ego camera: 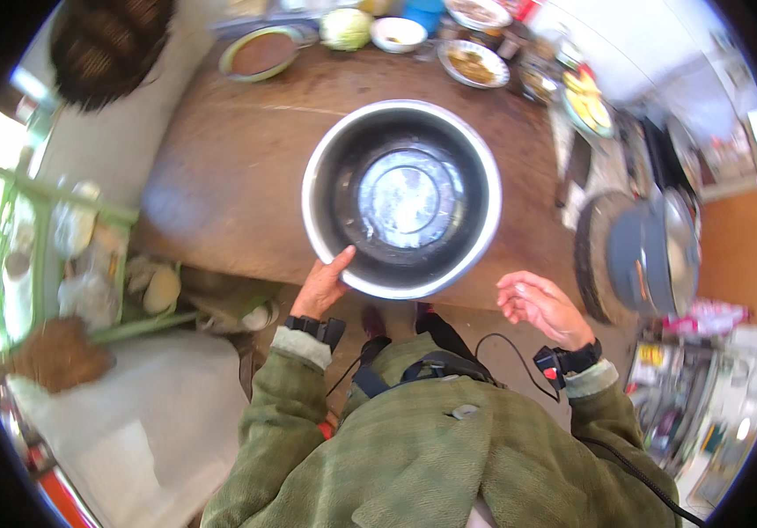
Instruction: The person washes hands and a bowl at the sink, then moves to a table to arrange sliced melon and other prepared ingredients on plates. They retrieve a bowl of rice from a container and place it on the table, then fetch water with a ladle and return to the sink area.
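Note:
A large stainless steel basin (345,204) is at the front of the wooden table (233,178), its near rim reaching past the table's edge. Its inside looks bare, with bright reflections on the ringed bottom; whether a little water lies there I cannot tell. My left hand (322,287) grips the near left rim, thumb over the inside and the other fingers hidden beneath. To the right of the basin, my right hand (543,307) is in the air, apart from the rim. It holds nothing, and its fingers are loosely bent.
Along the far side stand a bowl of brown contents (263,56), a cabbage (345,30), a white bowl (398,34) and a food dish (474,64). At right are a cleaver (576,165), a round chopping block (593,257) and a lidded grey pot (636,254).

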Available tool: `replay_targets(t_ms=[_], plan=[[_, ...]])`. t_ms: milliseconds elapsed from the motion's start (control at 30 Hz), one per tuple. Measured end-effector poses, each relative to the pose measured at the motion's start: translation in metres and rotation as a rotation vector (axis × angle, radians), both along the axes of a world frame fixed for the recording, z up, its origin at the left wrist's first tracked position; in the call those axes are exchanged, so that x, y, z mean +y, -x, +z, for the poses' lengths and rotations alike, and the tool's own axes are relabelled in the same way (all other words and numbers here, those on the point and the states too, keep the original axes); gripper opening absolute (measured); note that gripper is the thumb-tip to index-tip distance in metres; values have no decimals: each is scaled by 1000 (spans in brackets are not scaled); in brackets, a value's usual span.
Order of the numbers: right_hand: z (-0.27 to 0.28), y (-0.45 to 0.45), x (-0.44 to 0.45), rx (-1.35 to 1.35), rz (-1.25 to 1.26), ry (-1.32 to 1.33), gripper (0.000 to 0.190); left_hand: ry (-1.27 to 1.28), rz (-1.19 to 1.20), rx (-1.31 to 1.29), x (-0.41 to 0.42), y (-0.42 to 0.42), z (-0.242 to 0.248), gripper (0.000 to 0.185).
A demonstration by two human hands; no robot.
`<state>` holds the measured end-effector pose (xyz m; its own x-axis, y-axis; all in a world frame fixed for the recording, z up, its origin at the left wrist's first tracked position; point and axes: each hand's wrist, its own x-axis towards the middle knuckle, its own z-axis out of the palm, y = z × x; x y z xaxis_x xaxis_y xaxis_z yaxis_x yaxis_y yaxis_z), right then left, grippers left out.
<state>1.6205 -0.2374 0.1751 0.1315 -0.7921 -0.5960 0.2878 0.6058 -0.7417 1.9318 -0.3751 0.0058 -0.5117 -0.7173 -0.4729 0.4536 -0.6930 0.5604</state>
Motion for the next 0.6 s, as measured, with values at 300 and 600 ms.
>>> replay_targets(t_ms=[300, 600], plan=[[-8, 30, 88, -10, -364, 49, 24, 39, -127, -108, 10, 27, -1, 38], [-27, 62, 181, -146, -423, 278, 25, 231, -148, -183, 81, 47, 52, 50]])
